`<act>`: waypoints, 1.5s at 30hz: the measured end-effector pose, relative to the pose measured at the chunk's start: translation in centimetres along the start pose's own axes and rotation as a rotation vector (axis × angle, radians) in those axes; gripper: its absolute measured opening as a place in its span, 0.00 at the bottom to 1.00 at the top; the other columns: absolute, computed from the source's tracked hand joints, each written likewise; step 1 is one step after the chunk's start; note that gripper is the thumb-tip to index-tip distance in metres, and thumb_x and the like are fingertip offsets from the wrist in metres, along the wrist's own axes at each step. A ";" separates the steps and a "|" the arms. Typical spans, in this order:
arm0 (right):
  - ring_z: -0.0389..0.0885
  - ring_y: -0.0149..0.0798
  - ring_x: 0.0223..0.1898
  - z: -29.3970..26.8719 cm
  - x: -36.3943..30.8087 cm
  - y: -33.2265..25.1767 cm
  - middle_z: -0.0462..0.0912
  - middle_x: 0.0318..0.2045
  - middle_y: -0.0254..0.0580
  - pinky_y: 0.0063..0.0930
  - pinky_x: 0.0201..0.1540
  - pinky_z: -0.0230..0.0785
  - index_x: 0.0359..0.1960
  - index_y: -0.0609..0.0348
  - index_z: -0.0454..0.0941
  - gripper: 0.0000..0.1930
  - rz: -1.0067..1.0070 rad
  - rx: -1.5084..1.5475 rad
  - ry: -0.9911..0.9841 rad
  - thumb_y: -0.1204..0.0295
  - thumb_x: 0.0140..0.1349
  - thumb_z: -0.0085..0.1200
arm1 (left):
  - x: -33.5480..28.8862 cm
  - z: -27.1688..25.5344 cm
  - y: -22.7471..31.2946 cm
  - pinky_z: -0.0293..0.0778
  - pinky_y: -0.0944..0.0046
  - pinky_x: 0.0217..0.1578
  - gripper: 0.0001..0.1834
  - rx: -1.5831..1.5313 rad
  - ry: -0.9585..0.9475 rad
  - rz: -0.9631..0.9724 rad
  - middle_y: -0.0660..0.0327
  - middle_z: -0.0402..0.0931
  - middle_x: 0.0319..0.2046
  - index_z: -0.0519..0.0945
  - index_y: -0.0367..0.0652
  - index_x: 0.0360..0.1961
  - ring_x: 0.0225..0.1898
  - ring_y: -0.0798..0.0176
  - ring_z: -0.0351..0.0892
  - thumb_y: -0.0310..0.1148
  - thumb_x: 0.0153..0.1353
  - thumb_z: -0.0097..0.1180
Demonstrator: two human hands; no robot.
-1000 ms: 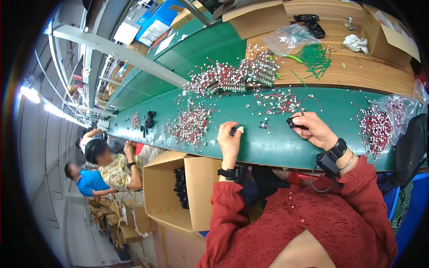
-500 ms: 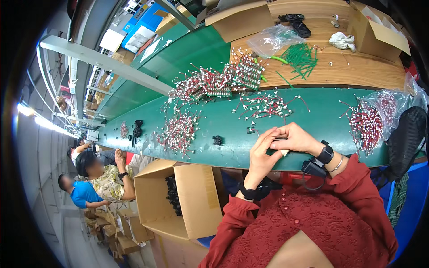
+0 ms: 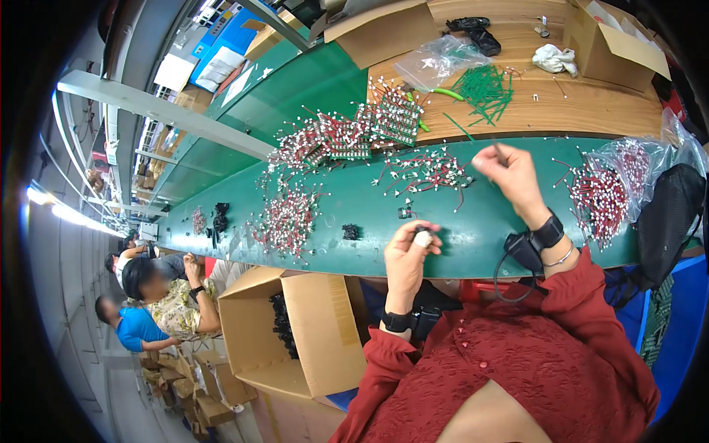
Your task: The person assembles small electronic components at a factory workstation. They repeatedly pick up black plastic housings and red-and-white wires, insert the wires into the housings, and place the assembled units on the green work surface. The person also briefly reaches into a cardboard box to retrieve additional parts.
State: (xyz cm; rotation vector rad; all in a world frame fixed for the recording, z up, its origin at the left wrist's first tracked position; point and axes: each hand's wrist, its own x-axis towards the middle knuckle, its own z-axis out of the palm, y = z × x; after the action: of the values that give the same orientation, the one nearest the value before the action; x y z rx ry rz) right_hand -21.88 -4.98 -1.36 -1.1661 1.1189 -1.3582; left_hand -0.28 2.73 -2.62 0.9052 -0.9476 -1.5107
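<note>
Just over the front edge of the green work surface, my left hand [image 3: 405, 260] is closed on a small black part [image 3: 422, 231]. Something white covers the tip of its thumb. Raised farther out to the right, my right hand [image 3: 511, 176] pinches a slim dark stick-like thing [image 3: 501, 153], blurred and partly hidden by the fingers. Left of that hand lies a loose group of red wires with white connectors [image 3: 436, 171]. Another small black part [image 3: 405, 213] rests on the green surface beyond my left hand.
Wired green circuit boards [image 3: 347, 136] are heaped at the back, with a wire pile [image 3: 288, 221] nearer left. Bagged wires [image 3: 609, 188] lie right. Green strips [image 3: 484, 92] lie on the wooden board. An open cardboard box [image 3: 325, 332] stands lower left, near seated people [image 3: 166, 299].
My hands have come apart. The right hand has moved up and away over the green surface with the slim dark thing; the left has shifted slightly left, keeping the small black part.
</note>
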 end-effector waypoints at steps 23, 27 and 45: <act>0.77 0.46 0.27 -1.1 0.9 1.4 0.76 0.26 0.39 0.36 0.29 0.69 0.27 0.56 0.73 0.05 -0.362 -0.833 0.132 0.72 0.51 0.55 | 2.9 1.4 -2.3 0.68 0.72 0.26 0.12 -0.186 -0.096 -0.164 0.57 0.73 0.41 0.71 0.39 0.45 0.31 0.68 0.72 0.22 0.58 0.51; 0.77 0.42 0.25 0.7 -0.5 0.7 0.77 0.24 0.36 0.33 0.25 0.67 0.27 0.56 0.73 0.05 -0.537 -0.622 -0.108 0.73 0.49 0.56 | 3.4 1.1 -2.4 0.68 0.72 0.27 0.15 -0.253 -0.182 -0.161 0.57 0.72 0.42 0.70 0.39 0.48 0.32 0.67 0.72 0.24 0.59 0.50; 0.64 0.16 0.20 1.2 -1.8 0.0 0.80 0.26 0.27 0.11 0.20 0.52 0.35 0.58 0.78 0.06 -0.250 -0.002 -0.357 0.73 0.55 0.54 | 3.6 0.3 -1.4 0.65 0.71 0.21 0.09 -0.291 -0.160 -0.212 0.58 0.73 0.32 0.72 0.41 0.37 0.27 0.65 0.70 0.35 0.62 0.51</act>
State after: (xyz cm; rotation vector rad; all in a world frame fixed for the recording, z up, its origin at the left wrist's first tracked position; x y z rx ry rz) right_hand -20.64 -3.28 -1.39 -1.5187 0.7371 -1.2669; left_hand -1.54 -0.69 -3.98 0.6981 -0.7340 -1.8691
